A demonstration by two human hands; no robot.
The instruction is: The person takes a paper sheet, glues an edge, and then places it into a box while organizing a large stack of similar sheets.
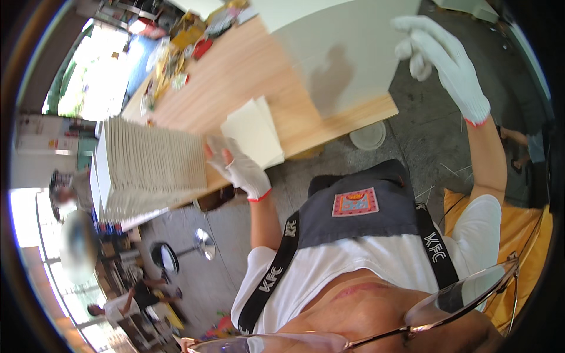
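Observation:
My left hand (244, 170), in a white knitted glove with a red cuff and some bare fingertips, is open beside a tall stack of cream boards (156, 162). Its fingers are apart; whether they touch the stack I cannot tell. Close by, a few loose cream sheets (253, 129) overlap on the wooden table (220, 76). Raised at the right, my right hand (438, 62), also gloved, is open, with some fingers stretched out and others bent. Nothing shows in it. It is nearest to the right edge of a large grey sheet (365, 50) at the table's end.
Packets, tape and other small items (170, 70) clutter the far left of the table. A round white lid (368, 135) lies below the table edge. A round-based stand (182, 250) is on the floor at lower left. People (123, 306) appear at the left.

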